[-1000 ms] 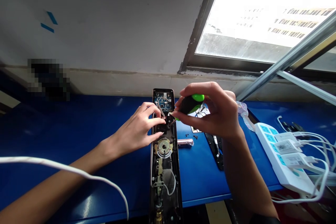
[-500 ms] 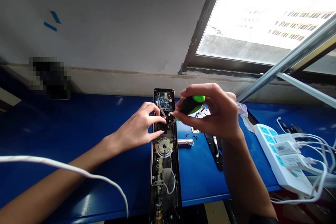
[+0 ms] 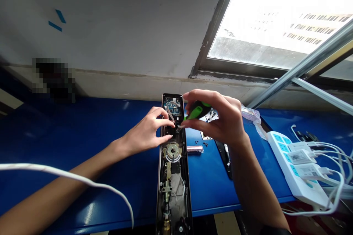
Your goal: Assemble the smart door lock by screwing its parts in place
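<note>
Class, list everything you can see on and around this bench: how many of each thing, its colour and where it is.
Blue workbench: one, blue, along the wall.
Opened electronic door lock: one, black and metal, lying on the bench.
Circuit board: one, blue, at the lock's far end.
Black-and-green screwdriver: one, in the right hand.
Metal cylinder: one, silvery, right of the lock.
Small screws: several, black, beside the cylinder.
Long plate: one, black, right of the cylinder.
Power strip: one, white with blue panels, at right.
Plug-in chargers: three, white, in the strip.
Window: one, dark-framed, upper right.
Left hand: one, fingers on the lock.
Right hand: one, above the lock.
</note>
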A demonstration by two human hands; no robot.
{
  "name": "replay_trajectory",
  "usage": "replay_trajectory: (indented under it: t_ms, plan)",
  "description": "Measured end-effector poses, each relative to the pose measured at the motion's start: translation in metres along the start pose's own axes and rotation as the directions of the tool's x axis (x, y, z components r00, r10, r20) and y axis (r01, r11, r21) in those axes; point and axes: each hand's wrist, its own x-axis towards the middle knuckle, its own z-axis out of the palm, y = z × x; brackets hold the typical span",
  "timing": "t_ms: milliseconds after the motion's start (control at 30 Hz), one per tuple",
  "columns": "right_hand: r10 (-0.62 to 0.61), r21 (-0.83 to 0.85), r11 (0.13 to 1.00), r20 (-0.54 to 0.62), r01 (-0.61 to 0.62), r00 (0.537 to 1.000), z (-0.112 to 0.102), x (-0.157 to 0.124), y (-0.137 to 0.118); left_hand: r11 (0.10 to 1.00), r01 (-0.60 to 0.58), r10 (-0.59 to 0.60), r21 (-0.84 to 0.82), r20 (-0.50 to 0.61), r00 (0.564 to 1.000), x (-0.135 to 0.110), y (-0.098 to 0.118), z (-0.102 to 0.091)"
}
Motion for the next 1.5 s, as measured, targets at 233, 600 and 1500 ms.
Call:
replay_trajectory:
  t_ms: [233,600,1500]
  plan:
    - [0.113,0.212,0.967,0.148,-0.143,0.983,-0.007,0.0,-0.001,0.991,0.063,-0.066,-0.117,-0.022,0.998,0.001,-0.002,0.001]
    - [0.095,0.189,0.979,-0.057,-0.082,0.994,-0.001,-0.001,0.007,0.992,0.067,-0.07,-0.105,-0.021,0.997,0.001,0.0,0.001]
    - [0.155,0.276,0.953,-0.099,-0.122,0.983,-0.004,0.001,0.012,0.992,0.071,-0.073,-0.108,-0.006,0.997,0.002,0.005,-0.002]
